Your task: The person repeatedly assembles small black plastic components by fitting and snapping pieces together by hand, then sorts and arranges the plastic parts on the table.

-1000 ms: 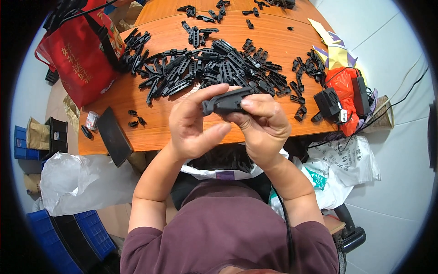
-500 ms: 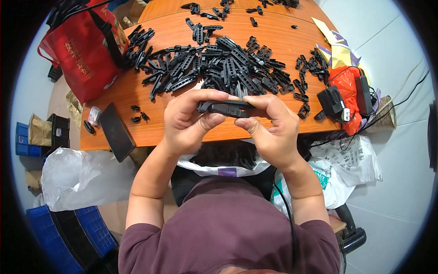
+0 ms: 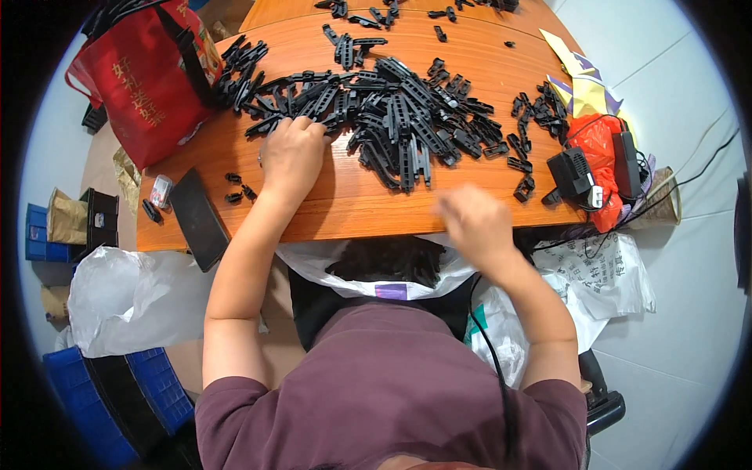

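A big heap of black plastic parts (image 3: 399, 117) lies across the orange wooden table (image 3: 329, 207). My left hand (image 3: 291, 153) rests palm down at the heap's left side, fingertips curled onto the parts there. My right hand (image 3: 470, 221) is blurred, hovering at the table's near edge, and I see nothing black in it. Just below it, in my lap, an open white bag (image 3: 345, 274) holds more black parts (image 3: 388, 262). Whether my left fingers grip a part is hidden.
A red bag (image 3: 149, 86) stands at the table's left end, with a flat black slab (image 3: 197, 219) and a few loose parts near it. An orange bag with black devices and cables (image 3: 603, 157) sits at the right. White plastic bags (image 3: 125, 298) and blue crates (image 3: 149, 392) are on the floor.
Both hands held one black part together in front of me. Now they are apart: my left hand has reached out to the heap, and my right hand has dropped toward the lap bag without the part.
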The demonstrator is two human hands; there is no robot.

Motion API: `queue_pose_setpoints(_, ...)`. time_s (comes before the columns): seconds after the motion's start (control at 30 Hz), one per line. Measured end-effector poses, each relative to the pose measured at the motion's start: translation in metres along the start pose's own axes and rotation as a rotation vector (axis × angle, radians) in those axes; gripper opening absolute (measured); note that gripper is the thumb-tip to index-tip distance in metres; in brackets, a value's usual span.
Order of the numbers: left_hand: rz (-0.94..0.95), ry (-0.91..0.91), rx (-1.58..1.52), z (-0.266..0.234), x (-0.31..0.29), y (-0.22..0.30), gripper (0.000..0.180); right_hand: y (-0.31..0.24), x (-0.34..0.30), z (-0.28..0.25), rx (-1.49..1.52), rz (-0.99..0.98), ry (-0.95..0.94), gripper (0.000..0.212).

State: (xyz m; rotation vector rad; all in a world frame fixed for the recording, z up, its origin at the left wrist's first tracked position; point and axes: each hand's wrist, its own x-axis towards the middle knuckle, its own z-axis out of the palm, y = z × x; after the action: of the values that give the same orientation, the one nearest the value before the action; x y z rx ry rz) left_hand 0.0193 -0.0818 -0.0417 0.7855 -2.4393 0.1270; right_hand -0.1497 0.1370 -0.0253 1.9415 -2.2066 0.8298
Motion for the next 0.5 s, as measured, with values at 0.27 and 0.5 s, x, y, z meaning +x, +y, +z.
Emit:
queue_pose_setpoints(0.27,-0.231,0.111,-0.302,-0.027,0.005,0.02,0.01,0.042,0.052,0.011,-0.208,0.191,0.014,0.018)
queue_pose_setpoints(0.5,-0.656,-0.054,-1.378,-0.027,0.0,0.033,0.013,0.037,0.046,0.013,-0.412,0.193,0.07,0.015)
